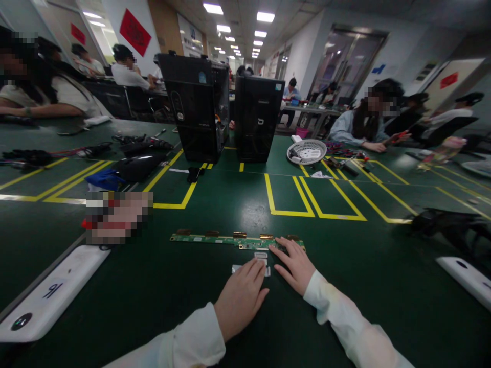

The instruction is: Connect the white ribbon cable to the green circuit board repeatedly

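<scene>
A long, narrow green circuit board lies across the green table in front of me, with several copper-coloured tabs along its far edge. My right hand is open over its right end, fingers spread and fingertips on or just at the board. Just nearer to me, small flat whitish-silver pieces that look like ribbon cable or connectors lie on the table. My left hand rests over them, its fingers stretched out close together and its thumb apart. The fingers partly cover these pieces, so their full shape is hidden.
Two black computer towers stand ahead. A white basket holds small parts. Yellow tape marks the table. White numbered devices lie left and right. Cables lie at left; other people sit around.
</scene>
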A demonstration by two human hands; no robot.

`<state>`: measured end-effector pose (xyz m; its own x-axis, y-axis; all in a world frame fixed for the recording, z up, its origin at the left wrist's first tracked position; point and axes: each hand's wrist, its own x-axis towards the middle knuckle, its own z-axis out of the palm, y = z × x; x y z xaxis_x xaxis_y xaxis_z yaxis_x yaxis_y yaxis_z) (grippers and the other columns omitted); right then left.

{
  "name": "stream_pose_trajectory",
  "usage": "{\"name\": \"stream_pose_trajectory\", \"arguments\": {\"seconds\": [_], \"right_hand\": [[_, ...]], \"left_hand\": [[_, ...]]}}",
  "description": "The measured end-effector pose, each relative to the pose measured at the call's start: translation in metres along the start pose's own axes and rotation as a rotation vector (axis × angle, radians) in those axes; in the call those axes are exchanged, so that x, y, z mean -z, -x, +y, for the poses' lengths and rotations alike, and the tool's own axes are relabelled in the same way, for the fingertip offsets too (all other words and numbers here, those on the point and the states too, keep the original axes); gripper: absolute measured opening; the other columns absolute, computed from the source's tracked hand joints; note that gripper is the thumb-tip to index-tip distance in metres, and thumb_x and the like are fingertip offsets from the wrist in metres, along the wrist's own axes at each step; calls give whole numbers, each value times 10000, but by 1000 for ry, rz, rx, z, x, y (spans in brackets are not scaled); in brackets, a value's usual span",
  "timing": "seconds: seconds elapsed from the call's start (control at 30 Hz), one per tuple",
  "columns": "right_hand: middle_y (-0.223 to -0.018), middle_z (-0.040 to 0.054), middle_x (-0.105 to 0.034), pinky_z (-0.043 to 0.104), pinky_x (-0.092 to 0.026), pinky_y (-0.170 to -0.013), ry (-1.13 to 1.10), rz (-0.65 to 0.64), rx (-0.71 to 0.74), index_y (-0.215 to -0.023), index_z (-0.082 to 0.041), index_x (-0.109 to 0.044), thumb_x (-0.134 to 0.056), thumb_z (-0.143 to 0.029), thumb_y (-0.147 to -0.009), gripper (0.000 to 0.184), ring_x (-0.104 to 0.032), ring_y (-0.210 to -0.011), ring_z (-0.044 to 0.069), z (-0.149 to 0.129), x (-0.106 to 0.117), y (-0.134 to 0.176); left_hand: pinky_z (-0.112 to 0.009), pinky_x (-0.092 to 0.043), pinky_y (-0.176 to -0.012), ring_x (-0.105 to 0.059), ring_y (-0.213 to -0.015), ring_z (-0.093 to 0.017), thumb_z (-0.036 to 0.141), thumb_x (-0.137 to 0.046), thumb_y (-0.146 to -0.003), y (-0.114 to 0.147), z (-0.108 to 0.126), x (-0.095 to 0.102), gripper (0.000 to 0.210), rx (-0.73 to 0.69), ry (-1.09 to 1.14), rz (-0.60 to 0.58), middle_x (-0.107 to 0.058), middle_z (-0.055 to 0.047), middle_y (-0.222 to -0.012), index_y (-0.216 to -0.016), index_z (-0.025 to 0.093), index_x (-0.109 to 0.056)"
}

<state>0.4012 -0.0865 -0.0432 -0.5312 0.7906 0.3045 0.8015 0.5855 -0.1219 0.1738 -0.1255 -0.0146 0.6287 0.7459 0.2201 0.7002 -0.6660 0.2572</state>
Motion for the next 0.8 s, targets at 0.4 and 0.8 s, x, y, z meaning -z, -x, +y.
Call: {"name": "stream_pose_trajectory", "arguments": {"seconds": [0.4, 0.8], "right_hand": [[-1436, 112, -428, 527, -333, -1084, 5, -11, 5, -1383, -231, -469, -413, -393, -949, 466, -342, -1350, 272, 1, 0, -1], [-1443, 115, -429, 532, -320, -1091, -2, -30, 5, -1384, -226, -472, -439, -392, -937, 477, -330, -1364, 271, -1, 3, -2]], "left_hand": [[-379, -431, -1048, -455, -1295, -241, 338, -446, -931, -4, 1, -6, 459, 17, -32, 12, -520, -103, -1388, -1322, 104, -501], [-418, -412, -1061, -435, -1311, -242, 333, -412, -941, -5, 3, -9, 444, 42, -22, 26, -517, -111, -1389, -1324, 124, -494]]}}
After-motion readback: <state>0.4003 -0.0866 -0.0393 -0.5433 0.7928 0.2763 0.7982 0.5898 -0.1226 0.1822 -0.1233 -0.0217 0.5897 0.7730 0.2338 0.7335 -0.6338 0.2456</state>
